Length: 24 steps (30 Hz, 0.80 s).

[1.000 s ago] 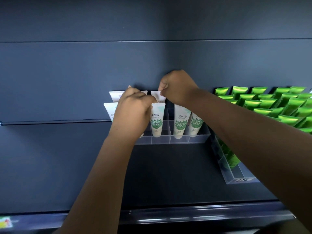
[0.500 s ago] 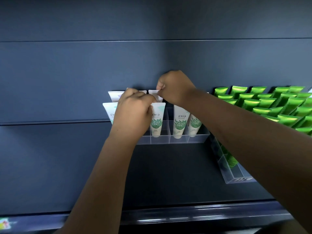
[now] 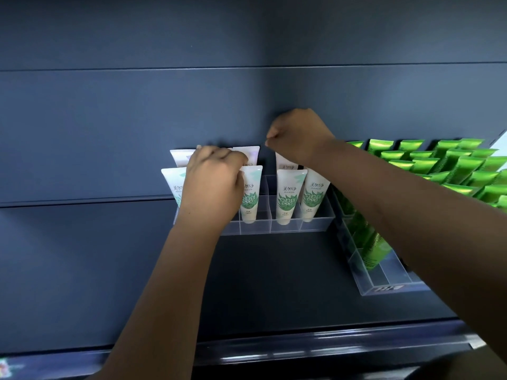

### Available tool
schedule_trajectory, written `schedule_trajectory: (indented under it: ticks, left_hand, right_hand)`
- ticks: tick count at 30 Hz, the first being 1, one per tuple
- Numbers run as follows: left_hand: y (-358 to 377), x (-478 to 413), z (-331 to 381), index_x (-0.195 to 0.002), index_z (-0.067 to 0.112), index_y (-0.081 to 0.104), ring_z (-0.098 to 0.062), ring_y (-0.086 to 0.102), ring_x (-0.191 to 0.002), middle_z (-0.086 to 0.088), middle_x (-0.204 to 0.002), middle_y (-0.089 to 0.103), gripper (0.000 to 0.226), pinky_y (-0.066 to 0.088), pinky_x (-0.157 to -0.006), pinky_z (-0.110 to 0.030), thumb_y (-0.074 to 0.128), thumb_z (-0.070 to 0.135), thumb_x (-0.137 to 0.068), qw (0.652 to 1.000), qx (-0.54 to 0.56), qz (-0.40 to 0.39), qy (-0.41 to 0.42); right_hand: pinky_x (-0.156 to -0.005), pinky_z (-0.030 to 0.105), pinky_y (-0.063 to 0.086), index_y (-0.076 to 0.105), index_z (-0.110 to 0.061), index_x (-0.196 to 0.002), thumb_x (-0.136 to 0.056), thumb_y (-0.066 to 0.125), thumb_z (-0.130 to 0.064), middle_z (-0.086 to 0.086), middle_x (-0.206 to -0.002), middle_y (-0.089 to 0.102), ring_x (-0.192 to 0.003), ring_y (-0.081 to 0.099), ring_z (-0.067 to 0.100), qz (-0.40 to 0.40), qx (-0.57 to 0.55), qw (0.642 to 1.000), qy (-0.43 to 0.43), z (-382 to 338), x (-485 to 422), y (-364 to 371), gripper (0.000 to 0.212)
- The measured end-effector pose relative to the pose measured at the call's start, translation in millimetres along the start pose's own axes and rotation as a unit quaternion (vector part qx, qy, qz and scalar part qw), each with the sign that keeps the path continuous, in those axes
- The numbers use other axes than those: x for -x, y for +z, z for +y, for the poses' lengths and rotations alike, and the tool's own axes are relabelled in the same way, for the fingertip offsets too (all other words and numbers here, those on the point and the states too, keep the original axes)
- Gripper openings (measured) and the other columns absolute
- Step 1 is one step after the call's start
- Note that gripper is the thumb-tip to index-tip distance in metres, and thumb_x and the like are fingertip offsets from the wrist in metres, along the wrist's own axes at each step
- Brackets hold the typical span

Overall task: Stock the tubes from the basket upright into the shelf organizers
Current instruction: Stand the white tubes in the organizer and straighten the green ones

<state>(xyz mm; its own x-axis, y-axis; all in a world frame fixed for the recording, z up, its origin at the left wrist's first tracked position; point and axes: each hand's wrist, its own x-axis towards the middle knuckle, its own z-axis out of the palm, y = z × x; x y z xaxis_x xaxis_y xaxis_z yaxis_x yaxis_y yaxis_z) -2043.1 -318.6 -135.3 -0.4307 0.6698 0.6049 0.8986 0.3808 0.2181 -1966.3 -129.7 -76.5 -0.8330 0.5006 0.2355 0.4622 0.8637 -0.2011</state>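
White tubes with green leaf print stand upright in a clear divided organizer (image 3: 312,226) at the back of the dark shelf; one front-row white tube (image 3: 288,193) stands in the middle. My left hand (image 3: 214,185) lies over the organizer's left part, its fingers curled round the top of a white tube that it mostly hides. Just right of it a back-row tube (image 3: 246,155) stands free. My right hand (image 3: 299,135) is a closed fist above the right tubes, with nothing visible in it. No basket is in view.
Bright green tubes (image 3: 428,163) fill a second clear organizer (image 3: 384,281) at the right, under my right forearm. Bare dark shelf floor (image 3: 274,283) lies in front of the organizers, ending at a glossy front rail (image 3: 301,349). A dark back panel rises behind.
My right hand has let go of the back-row tube's top and moved up and to the right. My left hand has stayed over the left tubes.
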Motion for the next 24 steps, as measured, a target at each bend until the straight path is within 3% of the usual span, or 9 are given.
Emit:
schedule_trajectory:
  ticks: [9,13,16,21,24]
  left_hand:
    - [-4.0,-4.0,30.0,-0.099,0.013,0.074,-0.034,0.061,-0.097,-0.004,-0.092,0.072,0.022,0.046,-0.101,-0.049,0.06,0.027,-0.091,0.998,0.033,0.027,0.048]
    - [3.3,-4.5,48.6,-0.101,0.018,0.075,-0.03,0.06,-0.099,0.001,-0.091,0.071,0.024,0.042,-0.105,-0.049,0.061,0.035,-0.09,0.997,0.025,-0.002,0.076]
    - [9.0,-4.5,52.6,-0.106,0.02,0.075,-0.031,0.06,-0.102,0.001,-0.091,0.072,0.026,0.04,-0.109,-0.053,0.065,0.033,-0.086,0.997,0.017,-0.019,0.077]
    - [15.5,-6.6,51.6,-0.1,0.021,0.074,-0.031,0.061,-0.098,0.0,-0.088,0.072,0.018,0.039,-0.11,-0.052,0.069,0.023,-0.083,0.996,-0.011,-0.03,0.087]
    - [19.2,-8.9,50.2,-0.097,0.018,0.074,-0.033,0.062,-0.092,-0.002,-0.083,0.071,0.019,0.043,-0.102,-0.047,0.07,0.013,-0.079,0.997,-0.001,-0.03,0.077]
  right_hand:
    - [-0.091,0.029,0.053,0.08,-0.022,-0.093,-0.084,0.063,-0.019,-0.005,-0.104,0.075,-0.104,0.066,0.018,-0.047,0.012,0.999,0.015,17.2,11.9,-21.2,0.019]
    - [-0.082,0.027,0.051,0.079,-0.02,-0.094,-0.084,0.063,-0.015,-0.003,-0.103,0.074,-0.1,0.066,0.019,-0.069,0.03,0.997,-0.006,19.4,16.9,-18.8,0.02]
    - [-0.073,0.027,0.048,0.079,-0.02,-0.086,-0.087,0.066,-0.021,-0.001,-0.093,0.073,-0.091,0.066,0.021,-0.069,0.061,0.995,-0.028,20.2,17.9,-15.8,0.012]
    - [-0.08,0.035,0.056,0.078,-0.015,-0.09,-0.083,0.063,-0.014,0.006,-0.095,0.072,-0.091,0.066,0.026,-0.066,0.082,0.993,-0.05,19.6,21.6,-13.4,0.017]
    - [-0.079,0.037,0.057,0.077,-0.012,-0.086,-0.09,0.063,-0.028,0.01,-0.091,0.073,-0.088,0.067,0.029,-0.064,0.077,0.994,-0.049,20.0,21.2,-12.0,0.022]
